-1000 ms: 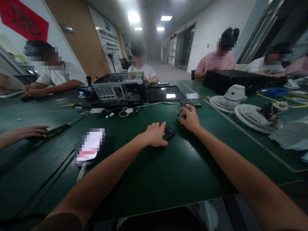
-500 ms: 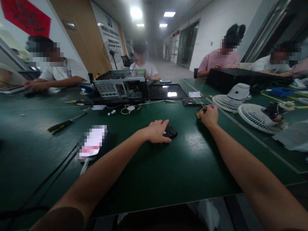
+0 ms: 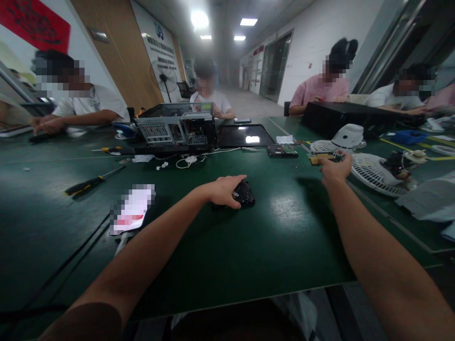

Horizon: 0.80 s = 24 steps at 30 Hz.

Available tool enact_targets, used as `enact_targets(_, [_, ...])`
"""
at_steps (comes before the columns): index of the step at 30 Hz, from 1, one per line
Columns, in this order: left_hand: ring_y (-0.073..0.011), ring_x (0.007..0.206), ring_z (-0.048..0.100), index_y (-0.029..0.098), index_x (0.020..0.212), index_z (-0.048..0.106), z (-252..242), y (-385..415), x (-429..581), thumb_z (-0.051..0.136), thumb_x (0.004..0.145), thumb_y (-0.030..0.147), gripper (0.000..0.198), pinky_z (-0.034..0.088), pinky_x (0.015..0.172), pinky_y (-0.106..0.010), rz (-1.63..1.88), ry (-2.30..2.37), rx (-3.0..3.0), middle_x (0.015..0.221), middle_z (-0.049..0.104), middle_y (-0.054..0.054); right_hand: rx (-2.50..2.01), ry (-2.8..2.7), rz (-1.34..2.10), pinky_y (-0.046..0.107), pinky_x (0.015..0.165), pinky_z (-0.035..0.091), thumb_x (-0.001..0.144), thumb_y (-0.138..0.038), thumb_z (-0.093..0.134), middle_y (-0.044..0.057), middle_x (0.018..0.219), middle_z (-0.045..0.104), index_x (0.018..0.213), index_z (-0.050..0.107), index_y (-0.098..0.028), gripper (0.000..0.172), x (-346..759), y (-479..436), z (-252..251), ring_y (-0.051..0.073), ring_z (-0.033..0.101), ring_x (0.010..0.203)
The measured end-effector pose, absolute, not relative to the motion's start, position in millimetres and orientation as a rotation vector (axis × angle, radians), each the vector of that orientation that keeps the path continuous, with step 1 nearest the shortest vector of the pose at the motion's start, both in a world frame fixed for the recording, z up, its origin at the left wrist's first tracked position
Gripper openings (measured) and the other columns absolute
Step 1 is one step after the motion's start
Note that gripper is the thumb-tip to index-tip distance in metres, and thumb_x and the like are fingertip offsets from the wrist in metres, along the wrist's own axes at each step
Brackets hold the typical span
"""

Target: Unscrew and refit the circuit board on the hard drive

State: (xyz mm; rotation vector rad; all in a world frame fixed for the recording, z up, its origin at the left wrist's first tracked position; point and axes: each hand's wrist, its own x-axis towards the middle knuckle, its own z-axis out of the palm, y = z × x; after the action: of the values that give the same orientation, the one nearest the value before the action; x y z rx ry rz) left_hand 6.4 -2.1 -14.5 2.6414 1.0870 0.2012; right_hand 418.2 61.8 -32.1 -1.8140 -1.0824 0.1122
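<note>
On the green tabletop, my left hand is wrapped over a black hard drive, thumb on the near side and fingers on the far side. The hand hides the drive's left part. My right hand is raised over the table to the right, pinching a small yellowish circuit board that points left. Its fingers cover the board's right end. Beyond the hands lies another hard drive with a green board on it.
An opened computer case stands at the back, beside a dark flat panel. White fan parts lie to the right. At left are a screwdriver and a phone with a cable. Several people sit around the table.
My right hand has moved right with the circuit board, away from the other hard drive, and more of the board shows. My left hand stays on the black hard drive.
</note>
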Motion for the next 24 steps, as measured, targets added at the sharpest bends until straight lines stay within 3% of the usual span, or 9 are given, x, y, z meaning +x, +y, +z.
enact_targets(2, [-0.0362, 0.132, 0.055, 0.022, 0.158, 0.034, -16, 3, 1, 0.080, 0.068, 0.047, 0.104, 0.045, 0.108, -0.051, 0.214, 1.069, 2.661, 0.148, 0.054, -0.017, -1.664, -0.855, 0.245, 0.026, 0.060, 0.051, 0.081, -0.023, 0.066, 0.020, 0.129, 0.055, 0.147, 0.026, -0.016, 0.078, 415, 61, -30, 0.020, 0.064, 0.090])
enact_targets(5, [-0.0358, 0.140, 0.047, 0.022, 0.159, 0.032, -15, 6, -6, 0.079, 0.069, 0.045, 0.104, 0.041, 0.112, -0.052, 0.201, 1.047, 2.672, 0.156, 0.046, -0.016, -1.541, -0.791, 0.476, 0.021, 0.050, 0.046, 0.069, -0.018, 0.076, 0.013, 0.121, 0.063, 0.142, 0.037, -0.019, 0.083, 393, 60, -29, 0.016, 0.066, 0.080])
enact_targets(8, [-0.0359, 0.145, 0.041, 0.020, 0.160, 0.029, -11, 6, -8, 0.078, 0.072, 0.054, 0.106, 0.039, 0.114, -0.050, 0.232, 1.041, 2.587, 0.161, 0.038, -0.017, -1.465, -0.971, 0.680, 0.019, 0.044, 0.043, 0.063, -0.020, 0.079, 0.009, 0.116, 0.067, 0.134, 0.046, -0.023, 0.078, 352, 54, -30, 0.017, 0.066, 0.079])
enact_targets(10, [-0.0333, 0.142, 0.046, 0.019, 0.159, 0.031, -8, 6, -4, 0.071, 0.080, 0.059, 0.097, 0.043, 0.111, -0.046, 0.380, 1.066, 2.458, 0.159, 0.041, -0.017, -1.336, -1.122, 0.845, 0.018, 0.042, 0.041, 0.061, -0.023, 0.083, 0.008, 0.110, 0.069, 0.124, 0.053, -0.022, 0.070, 320, 46, -32, 0.016, 0.065, 0.075])
enact_targets(13, [-0.0277, 0.126, 0.060, 0.015, 0.149, 0.046, -7, 4, 9, 0.062, 0.090, 0.057, 0.073, 0.050, 0.100, -0.039, 0.758, 1.126, 2.229, 0.143, 0.058, -0.017, -1.128, -1.295, 1.062, 0.018, 0.038, 0.036, 0.060, -0.028, 0.088, 0.004, 0.095, 0.069, 0.102, 0.061, -0.019, 0.050, 276, 29, -31, 0.011, 0.058, 0.063])
enact_targets(16, [-0.0225, 0.097, 0.069, 0.014, 0.127, 0.062, -9, 2, 21, 0.062, 0.092, 0.053, 0.053, 0.054, 0.083, -0.034, 0.871, 1.074, 2.114, 0.114, 0.072, -0.012, -1.004, -1.361, 1.144, 0.019, 0.036, 0.035, 0.063, -0.031, 0.090, 0.001, 0.084, 0.067, 0.093, 0.061, -0.019, 0.043, 248, 12, -27, 0.008, 0.051, 0.054])
enact_targets(19, [-0.0187, 0.079, 0.065, 0.016, 0.109, 0.069, -10, -2, 25, 0.068, 0.087, 0.048, 0.039, 0.050, 0.069, -0.029, 0.931, 1.115, 2.126, 0.091, 0.071, -0.005, -0.967, -1.386, 1.196, 0.019, 0.035, 0.034, 0.067, -0.032, 0.089, 0.000, 0.081, 0.065, 0.091, 0.061, -0.019, 0.039, 236, 1, -25, 0.007, 0.048, 0.050])
enact_targets(24, [-0.0143, 0.071, 0.059, 0.016, 0.100, 0.070, -7, -6, 23, 0.066, 0.087, 0.034, 0.022, 0.044, 0.063, -0.024, 1.078, 1.189, 2.179, 0.081, 0.067, -0.001, -1.052, -1.290, 1.125, 0.019, 0.034, 0.034, 0.066, -0.031, 0.090, 0.001, 0.087, 0.065, 0.095, 0.063, -0.019, 0.041, 233, -1, -24, 0.008, 0.055, 0.054])
